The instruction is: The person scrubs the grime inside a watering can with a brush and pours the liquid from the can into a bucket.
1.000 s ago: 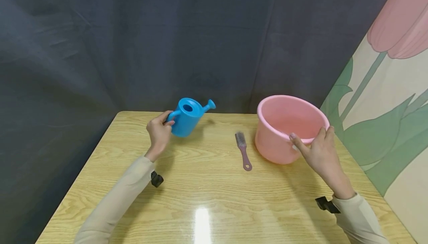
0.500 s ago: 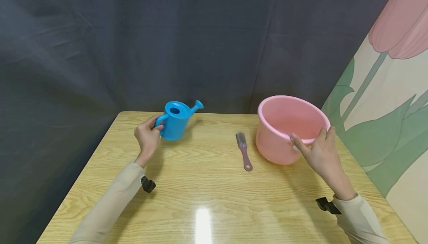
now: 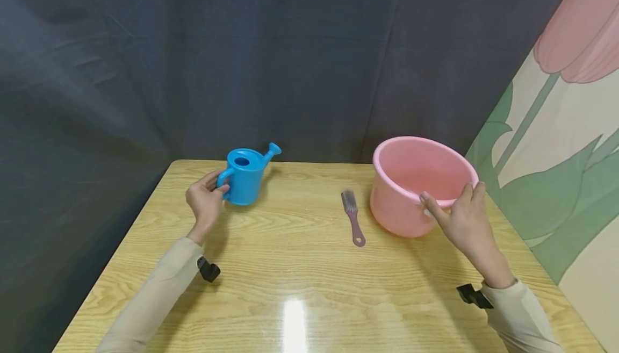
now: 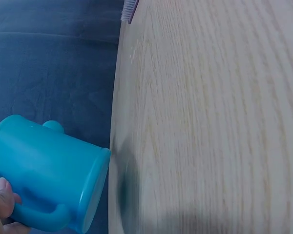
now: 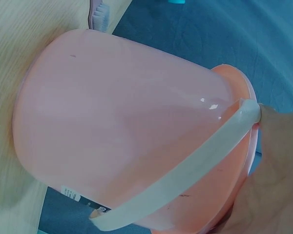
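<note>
A blue watering can (image 3: 245, 185) is at the far left of the table, its spout angled up to the right. My left hand (image 3: 205, 202) holds it by the loop handle. In the left wrist view the can's underside partly shows beside its shadow; whether the base touches the wood I cannot tell. On the right stands a pink bucket (image 3: 398, 216), open at the top. My right hand (image 3: 464, 229) grips its near right rim, thumb on the near side. The bucket's white carry handle (image 5: 176, 180) hangs down its side in the right wrist view.
A brush (image 3: 356, 228) with a purple handle and pale bristles lies on the wooden table (image 3: 300, 267), just left of the bucket. Behind the table hangs a dark curtain (image 3: 290, 63). A wall with a painted flower (image 3: 551, 111) borders the right side.
My left hand has moved left and slightly nearer with the watering can, which has come lower and more upright. The right hand, the bucket and the brush have stayed in place.
</note>
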A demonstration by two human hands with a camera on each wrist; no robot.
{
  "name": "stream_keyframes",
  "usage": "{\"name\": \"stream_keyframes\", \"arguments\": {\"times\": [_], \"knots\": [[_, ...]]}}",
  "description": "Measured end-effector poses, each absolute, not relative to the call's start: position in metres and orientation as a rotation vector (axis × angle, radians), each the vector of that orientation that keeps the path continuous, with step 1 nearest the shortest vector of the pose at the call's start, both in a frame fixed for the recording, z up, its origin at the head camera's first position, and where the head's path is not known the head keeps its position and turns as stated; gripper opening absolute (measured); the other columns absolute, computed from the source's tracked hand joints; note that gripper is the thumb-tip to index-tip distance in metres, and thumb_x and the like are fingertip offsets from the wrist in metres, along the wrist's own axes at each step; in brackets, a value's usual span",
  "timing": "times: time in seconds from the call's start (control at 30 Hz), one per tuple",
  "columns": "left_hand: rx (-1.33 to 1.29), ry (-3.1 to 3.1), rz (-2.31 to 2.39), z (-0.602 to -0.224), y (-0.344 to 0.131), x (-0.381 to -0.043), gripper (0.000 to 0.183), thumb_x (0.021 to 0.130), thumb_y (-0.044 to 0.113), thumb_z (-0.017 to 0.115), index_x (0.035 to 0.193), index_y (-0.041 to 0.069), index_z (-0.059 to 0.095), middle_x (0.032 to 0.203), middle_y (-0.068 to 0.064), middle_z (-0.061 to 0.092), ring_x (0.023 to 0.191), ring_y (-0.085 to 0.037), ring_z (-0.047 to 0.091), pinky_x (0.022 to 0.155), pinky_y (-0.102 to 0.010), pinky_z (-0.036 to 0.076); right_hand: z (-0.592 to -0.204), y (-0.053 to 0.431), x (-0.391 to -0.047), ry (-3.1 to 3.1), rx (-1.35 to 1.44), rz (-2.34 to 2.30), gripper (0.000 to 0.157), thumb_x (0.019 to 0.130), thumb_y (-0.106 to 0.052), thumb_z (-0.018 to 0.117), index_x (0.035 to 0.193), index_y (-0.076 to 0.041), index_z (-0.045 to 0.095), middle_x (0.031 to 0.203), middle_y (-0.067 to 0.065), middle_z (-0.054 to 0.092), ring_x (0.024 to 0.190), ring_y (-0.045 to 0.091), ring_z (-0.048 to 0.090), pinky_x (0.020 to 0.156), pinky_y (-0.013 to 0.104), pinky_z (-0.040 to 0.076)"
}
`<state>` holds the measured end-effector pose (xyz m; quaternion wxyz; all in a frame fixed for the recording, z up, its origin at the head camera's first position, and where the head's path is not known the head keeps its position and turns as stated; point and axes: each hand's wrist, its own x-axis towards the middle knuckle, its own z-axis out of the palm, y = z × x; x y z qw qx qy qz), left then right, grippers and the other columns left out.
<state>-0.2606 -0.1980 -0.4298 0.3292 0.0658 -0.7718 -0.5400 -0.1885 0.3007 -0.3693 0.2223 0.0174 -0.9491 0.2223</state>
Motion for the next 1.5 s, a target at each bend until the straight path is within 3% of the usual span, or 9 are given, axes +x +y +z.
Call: {"name": "stream_keyframes", "arguments": {"times": [0.27, 0.57, 0.83, 1.17, 1.5], "knots": [[0.231, -2.005, -1.456, -0.432, -0.204, -0.258, 0.031, 0.082, -0.010, 0.075, 0.112, -0.006, 0.071, 0.105, -0.022, 0.071, 0.098, -0.031, 0.071, 0.075, -0.015, 0.055, -0.369, 0.301, -0.189, -2.625, 0.036, 0.618, 0.093, 0.095, -0.052, 0.060, 0.125, 0.030, 0.028, 0.129, 0.049, 0.024, 0.101, 0.062, 0.039, 0.081, 0.075, 0.040], [0.300, -1.987, -1.504, -0.436, -0.211, -0.250, 0.035, 0.081, -0.011, 0.076, 0.114, -0.007, 0.070, 0.106, -0.023, 0.071, 0.100, -0.033, 0.070, 0.072, -0.011, 0.053, -0.369, 0.300, -0.190, -2.615, 0.044, 0.622, 0.088, 0.094, -0.051, 0.061, 0.119, 0.028, 0.032, 0.123, 0.045, 0.027, 0.097, 0.057, 0.039, 0.081, 0.073, 0.041], [0.392, -1.951, -1.571, -0.442, -0.216, -0.245, 0.033, 0.082, -0.009, 0.076, 0.114, -0.005, 0.071, 0.106, -0.021, 0.071, 0.087, -0.008, 0.070, 0.069, -0.011, 0.053, -0.370, 0.300, -0.189, -2.606, 0.051, 0.617, 0.089, 0.094, -0.050, 0.062, 0.120, 0.029, 0.031, 0.121, 0.045, 0.027, 0.095, 0.056, 0.040, 0.079, 0.072, 0.042], [0.451, -1.923, -1.588, -0.454, -0.218, -0.243, 0.033, 0.081, -0.010, 0.076, 0.113, -0.006, 0.071, 0.104, -0.023, 0.071, 0.075, 0.005, 0.065, 0.067, -0.010, 0.052, -0.371, 0.299, -0.187, -2.603, 0.057, 0.614, 0.085, 0.094, -0.050, 0.062, 0.115, 0.028, 0.034, 0.120, 0.046, 0.028, 0.094, 0.057, 0.041, 0.080, 0.072, 0.041], [0.394, -2.012, -1.530, -0.454, -0.216, -0.237, 0.031, 0.081, -0.010, 0.076, 0.112, -0.007, 0.071, 0.102, -0.024, 0.071, 0.075, 0.003, 0.064, 0.064, -0.008, 0.051, -0.371, 0.300, -0.188, -2.590, 0.060, 0.618, 0.081, 0.094, -0.050, 0.062, 0.109, 0.026, 0.036, 0.119, 0.045, 0.028, 0.094, 0.056, 0.039, 0.081, 0.072, 0.040]]}}
